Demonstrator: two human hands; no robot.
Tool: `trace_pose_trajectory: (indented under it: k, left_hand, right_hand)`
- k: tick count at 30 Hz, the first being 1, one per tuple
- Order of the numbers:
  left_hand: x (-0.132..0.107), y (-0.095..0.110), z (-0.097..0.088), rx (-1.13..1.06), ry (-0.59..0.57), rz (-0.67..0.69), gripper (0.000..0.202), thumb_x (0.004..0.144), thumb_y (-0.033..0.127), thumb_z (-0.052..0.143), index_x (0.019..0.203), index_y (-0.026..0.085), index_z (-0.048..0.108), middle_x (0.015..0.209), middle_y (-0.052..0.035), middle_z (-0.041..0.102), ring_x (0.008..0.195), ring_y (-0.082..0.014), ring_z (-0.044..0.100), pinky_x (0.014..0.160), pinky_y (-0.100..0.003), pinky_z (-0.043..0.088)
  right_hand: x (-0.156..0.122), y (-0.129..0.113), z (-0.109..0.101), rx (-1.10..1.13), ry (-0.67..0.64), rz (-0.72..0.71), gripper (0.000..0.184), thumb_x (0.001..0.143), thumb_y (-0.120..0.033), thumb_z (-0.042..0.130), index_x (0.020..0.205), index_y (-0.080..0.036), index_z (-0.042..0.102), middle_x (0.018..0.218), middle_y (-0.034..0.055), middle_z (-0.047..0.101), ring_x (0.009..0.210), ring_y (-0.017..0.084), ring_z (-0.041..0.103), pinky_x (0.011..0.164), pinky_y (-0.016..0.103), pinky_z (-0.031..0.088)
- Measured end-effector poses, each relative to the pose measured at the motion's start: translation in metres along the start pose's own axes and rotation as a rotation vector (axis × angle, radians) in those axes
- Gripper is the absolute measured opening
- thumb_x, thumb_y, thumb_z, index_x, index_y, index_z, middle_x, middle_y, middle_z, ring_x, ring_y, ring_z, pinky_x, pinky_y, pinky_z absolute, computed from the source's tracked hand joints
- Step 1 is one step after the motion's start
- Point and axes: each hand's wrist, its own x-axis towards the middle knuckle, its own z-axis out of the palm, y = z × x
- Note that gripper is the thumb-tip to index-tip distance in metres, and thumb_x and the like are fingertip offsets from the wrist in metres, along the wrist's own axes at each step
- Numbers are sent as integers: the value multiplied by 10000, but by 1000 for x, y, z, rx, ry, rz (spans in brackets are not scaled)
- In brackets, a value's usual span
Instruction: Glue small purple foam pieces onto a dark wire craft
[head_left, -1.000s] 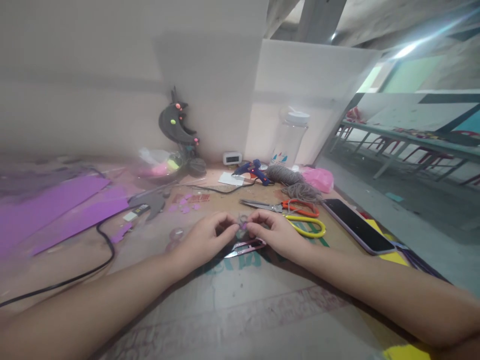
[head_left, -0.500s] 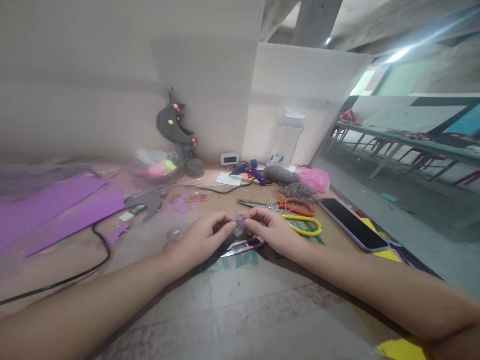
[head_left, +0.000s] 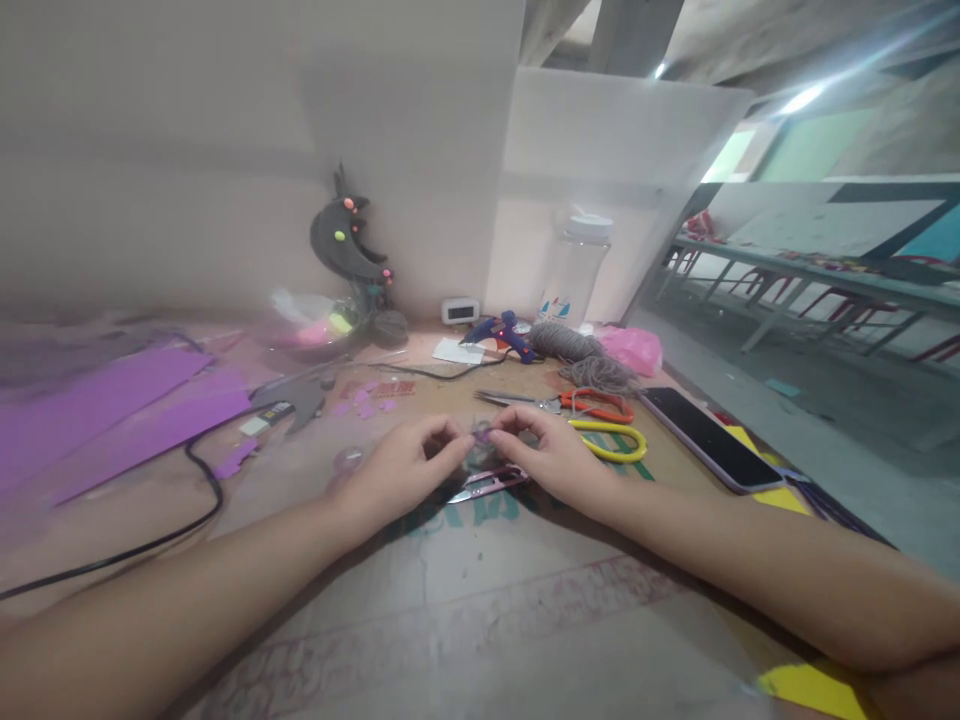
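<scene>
Between my fingertips is a small purple piece [head_left: 481,437], too tiny and blurred to name its kind. My left hand [head_left: 416,460] pinches it from the left with thumb and forefinger. From the right, my right hand [head_left: 541,452] pinches its other side the same way. Just below the fingers, thread snips [head_left: 487,484] with pink handles lie on the cardboard. Scissors with yellow handles [head_left: 619,441] rest beside my right hand, partly covered by it. Beyond them lie orange-handled scissors [head_left: 600,404].
A blue glue gun [head_left: 501,334], grey yarn [head_left: 574,352] and a clear bottle [head_left: 577,270] stand at the back. A phone [head_left: 712,440] lies right. Purple sheets [head_left: 150,425] and a black cable [head_left: 214,490] are left. Purple scraps [head_left: 365,402] dot the cardboard [head_left: 450,610].
Both hands stay pinched on the purple piece, with slight finger movement. The view has shifted a little; the snips now show slightly less below the fingers.
</scene>
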Motion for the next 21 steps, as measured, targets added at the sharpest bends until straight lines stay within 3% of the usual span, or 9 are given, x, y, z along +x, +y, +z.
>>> trace_pose_trajectory:
  k: [3,6,11,16,21]
  left_hand:
    - [0,2,-2,37,-38,39,417,941,442,403,694,177,608,734,-26,639,752,-177,587,710,-283,426]
    - [1,2,-3,-3,-51,68,395,948,438,392,762,178,626,772,-21,650,764,-172,591,714,-275,427]
    - [4,0,-2,-25,-32,61,363,926,431,418,771,180,629,778,-25,654,769,-180,584,700,-277,432]
    - [5,-4,0,-72,-17,18,288,885,392,474,809,188,662,782,-21,657,756,-177,575,682,-268,429]
    - [6,-4,-1,-117,-7,-6,327,896,407,453,787,180,663,713,0,629,676,-154,548,624,-247,408]
  right_hand:
    - [-1,2,0,-113,43,-117,157,863,-323,571,808,-182,610,763,19,647,717,145,581,667,260,444]
    - [-3,5,0,-229,62,-295,151,883,-310,563,822,-182,615,786,37,647,760,161,578,719,285,440]
    - [-5,5,-1,-363,-42,-467,126,898,-288,556,912,-188,632,852,61,666,821,186,588,787,327,433]
    - [-4,4,-1,-296,-70,-467,128,920,-255,514,934,-188,622,888,61,663,864,181,595,823,323,447]
    - [-3,7,-4,-266,17,-358,106,903,-261,528,927,-187,599,897,59,648,859,183,591,800,322,459]
